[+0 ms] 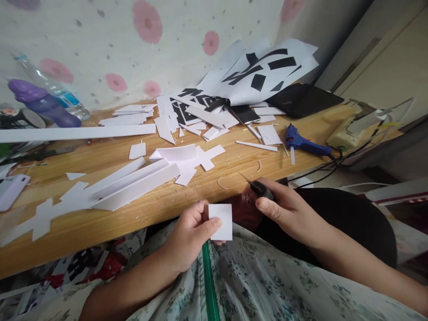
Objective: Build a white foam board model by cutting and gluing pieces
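My left hand [191, 234] pinches a small square of white foam board [224, 216] over my lap, thumb on top. To its right, my right hand [287, 211] is closed around the dark handle of a craft knife [262, 190]. The thin blade points up and left toward the table edge, apart from the square. On the wooden table in front of both hands lies a long white cut-out construction [133, 185] with raised strips and cross-shaped ends.
A blue glue gun [306, 143] lies at the right with cables beside it. White board scraps [210, 118] and a curled printed sheet [257, 73] fill the back. A long white strip [76, 133], a water bottle [67, 96] and a phone [13, 191] are at the left.
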A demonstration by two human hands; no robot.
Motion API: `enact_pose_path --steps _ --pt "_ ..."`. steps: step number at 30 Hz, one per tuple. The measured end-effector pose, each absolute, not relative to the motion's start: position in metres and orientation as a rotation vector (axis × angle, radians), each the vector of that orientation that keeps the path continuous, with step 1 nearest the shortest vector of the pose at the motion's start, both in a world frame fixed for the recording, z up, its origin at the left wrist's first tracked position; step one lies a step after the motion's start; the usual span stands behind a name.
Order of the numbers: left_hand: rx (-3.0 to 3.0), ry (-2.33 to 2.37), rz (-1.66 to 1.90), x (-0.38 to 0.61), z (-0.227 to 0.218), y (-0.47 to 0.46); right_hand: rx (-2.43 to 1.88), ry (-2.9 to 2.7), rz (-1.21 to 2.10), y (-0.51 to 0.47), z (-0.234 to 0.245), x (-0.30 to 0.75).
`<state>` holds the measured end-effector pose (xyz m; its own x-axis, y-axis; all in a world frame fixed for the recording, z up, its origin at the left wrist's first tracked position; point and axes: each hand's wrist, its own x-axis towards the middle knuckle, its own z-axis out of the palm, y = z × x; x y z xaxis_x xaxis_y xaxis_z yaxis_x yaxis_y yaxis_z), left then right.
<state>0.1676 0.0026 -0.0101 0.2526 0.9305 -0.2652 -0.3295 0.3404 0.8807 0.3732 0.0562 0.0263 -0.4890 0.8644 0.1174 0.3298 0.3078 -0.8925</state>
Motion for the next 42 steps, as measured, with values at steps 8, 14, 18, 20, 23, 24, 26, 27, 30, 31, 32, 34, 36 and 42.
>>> enact_pose_path --steps 8,14,18,20,23,24,26,27,30,31,32,34,36,42 --pt "0.807 0.917 0.983 0.173 -0.003 0.005 -0.948 -1.569 1.703 0.053 0.021 0.348" --pt "0.835 0.888 1.006 0.173 -0.006 0.004 -0.981 -1.531 1.75 0.055 0.025 0.346" --pt "0.776 0.927 1.021 0.173 -0.002 0.003 -0.955 -1.677 1.571 0.055 0.024 0.348" --pt "0.692 0.89 1.059 0.174 0.002 0.004 -1.017 -1.848 1.293 0.054 0.02 0.351" --pt "0.556 0.781 1.109 0.175 0.008 0.005 -1.035 -2.112 0.9 0.052 0.014 0.355" --pt "0.523 0.742 1.114 0.176 0.01 0.005 -0.997 -2.179 0.81 0.052 0.012 0.356" --pt "0.477 0.674 1.108 0.176 0.011 0.006 -0.92 -2.275 0.653 0.05 0.009 0.356" --pt "0.462 0.643 1.1 0.176 0.011 0.006 -0.896 -2.308 0.573 0.049 0.008 0.355" --pt "0.436 0.563 1.068 0.175 0.009 0.004 -0.867 -2.353 0.377 0.048 0.01 0.353" --pt "0.433 0.541 1.057 0.175 0.007 0.003 -0.864 -2.354 0.328 0.048 0.01 0.352" --pt "0.431 0.52 1.048 0.175 0.006 0.003 -0.862 -2.353 0.283 0.048 0.011 0.351" --pt "0.433 0.486 1.041 0.174 0.002 0.001 -0.863 -2.35 0.208 0.049 0.013 0.349" --pt "0.439 0.46 1.035 0.173 -0.001 0.0 -0.861 -2.349 0.172 0.05 0.013 0.349" --pt "0.446 0.394 1.03 0.173 -0.005 -0.002 -0.9 -2.355 0.178 0.05 0.01 0.348"
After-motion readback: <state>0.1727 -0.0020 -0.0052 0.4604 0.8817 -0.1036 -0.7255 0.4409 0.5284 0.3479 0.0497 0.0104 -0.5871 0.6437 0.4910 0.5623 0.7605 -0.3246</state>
